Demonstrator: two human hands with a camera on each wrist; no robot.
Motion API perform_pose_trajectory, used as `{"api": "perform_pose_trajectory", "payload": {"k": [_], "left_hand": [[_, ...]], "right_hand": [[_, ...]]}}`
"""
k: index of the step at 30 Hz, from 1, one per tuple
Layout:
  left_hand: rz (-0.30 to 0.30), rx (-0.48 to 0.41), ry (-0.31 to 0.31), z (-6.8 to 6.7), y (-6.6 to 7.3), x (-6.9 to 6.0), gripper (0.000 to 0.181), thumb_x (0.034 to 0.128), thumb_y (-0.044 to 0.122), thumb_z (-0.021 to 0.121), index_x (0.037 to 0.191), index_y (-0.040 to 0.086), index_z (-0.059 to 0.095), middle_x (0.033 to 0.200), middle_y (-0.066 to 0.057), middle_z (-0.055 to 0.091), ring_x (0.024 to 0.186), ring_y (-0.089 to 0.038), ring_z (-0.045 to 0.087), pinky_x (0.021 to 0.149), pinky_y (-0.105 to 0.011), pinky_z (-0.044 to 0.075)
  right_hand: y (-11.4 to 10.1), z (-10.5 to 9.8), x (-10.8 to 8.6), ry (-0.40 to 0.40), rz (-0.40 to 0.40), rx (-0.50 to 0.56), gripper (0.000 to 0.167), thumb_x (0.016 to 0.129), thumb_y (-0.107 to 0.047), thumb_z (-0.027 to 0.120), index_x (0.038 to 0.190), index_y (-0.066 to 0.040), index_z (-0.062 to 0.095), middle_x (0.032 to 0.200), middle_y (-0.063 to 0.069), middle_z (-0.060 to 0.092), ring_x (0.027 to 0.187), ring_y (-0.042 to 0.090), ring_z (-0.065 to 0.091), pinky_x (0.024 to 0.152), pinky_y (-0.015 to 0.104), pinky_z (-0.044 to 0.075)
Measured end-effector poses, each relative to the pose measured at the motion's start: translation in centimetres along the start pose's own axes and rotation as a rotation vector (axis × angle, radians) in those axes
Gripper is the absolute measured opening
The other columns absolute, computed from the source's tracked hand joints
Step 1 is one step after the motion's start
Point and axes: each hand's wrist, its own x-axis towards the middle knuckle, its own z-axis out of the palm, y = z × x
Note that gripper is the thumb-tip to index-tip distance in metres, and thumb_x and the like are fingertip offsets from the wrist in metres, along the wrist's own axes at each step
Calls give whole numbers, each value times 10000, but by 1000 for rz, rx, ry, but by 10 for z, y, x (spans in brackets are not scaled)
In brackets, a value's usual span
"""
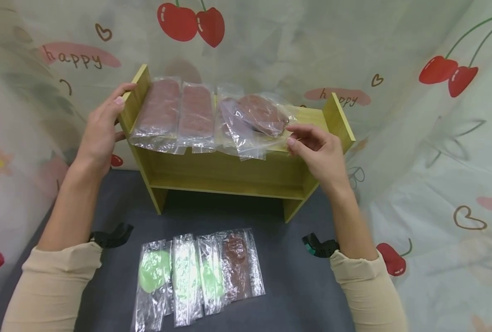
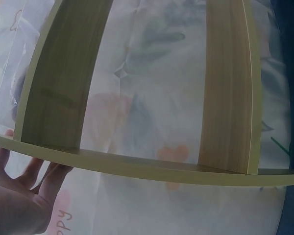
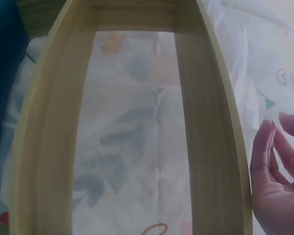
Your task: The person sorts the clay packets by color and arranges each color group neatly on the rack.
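A light wooden rack (image 1: 229,184) carries several clear bags with reddish-brown flat contents on its top shelf. Against the outside of its left panel (image 1: 133,103) rests my left hand (image 1: 98,131), fingertips at the panel; the left wrist view shows the fingers (image 2: 32,171) along that board. My right hand (image 1: 322,154) hovers over the right part of the top shelf, fingers bent and thumb a little apart from them, beside the crumpled rightmost bag (image 1: 262,115). Nothing shows between the fingertips in the right wrist view, where the hand (image 3: 279,176) is outside the rack's edge (image 3: 237,122).
On the dark surface (image 1: 295,286) in front of the rack lie more clear bags, with green contents (image 1: 155,272) and a brown one (image 1: 236,267). Cherry-printed cloth (image 1: 271,41) hangs behind and at both sides. The rack's right panel (image 1: 339,120) stands beyond my right hand.
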Motion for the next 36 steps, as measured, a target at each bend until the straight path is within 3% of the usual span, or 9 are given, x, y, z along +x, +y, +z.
{"api": "perform_pose_trajectory", "payload": {"k": [8, 16, 21, 31, 36], "left_hand": [[3, 39, 2, -1, -3, -3, 424, 1070, 405, 358, 1463, 317, 489, 1443, -53, 425, 1276, -228, 401, 988, -482, 357], [23, 95, -3, -1, -3, -1, 440, 1070, 431, 336, 1478, 330, 465, 1457, -41, 426, 1287, -216, 406, 994, -510, 355], [25, 142, 3, -1, -2, 1, 446, 1071, 438, 308, 1483, 348, 451, 1479, -25, 412, 1298, -206, 403, 1003, -536, 361], [24, 138, 3, -1, -3, 0, 446, 1071, 436, 307, 1483, 344, 453, 1486, -29, 409, 1309, -208, 391, 1009, -541, 354], [32, 132, -1, -1, -2, 1, 446, 1072, 431, 309, 1484, 340, 454, 1485, -31, 414, 1308, -207, 389, 1006, -532, 354]], "right_hand": [[7, 2, -29, -44, -3, -3, 286, 924, -56, 701, 1171, 83, 660, 933, 122, 683, 788, 271, 638, 704, 309, 562], [14, 3, -58, -74, 19, 74, 245, 921, -7, 686, 1165, 8, 686, 971, 88, 703, 820, 244, 643, 716, 290, 563], [20, 3, -74, -77, 45, 45, 269, 918, -6, 688, 1186, 7, 673, 997, 86, 705, 854, 224, 662, 735, 300, 569], [49, 9, -109, -103, 128, 79, 327, 927, -6, 677, 1240, 65, 615, 1061, 113, 682, 906, 229, 667, 774, 345, 564], [66, 15, -128, -79, 172, 99, 329, 940, -37, 672, 1257, 31, 616, 1101, 132, 672, 945, 292, 670, 807, 351, 561]]}}
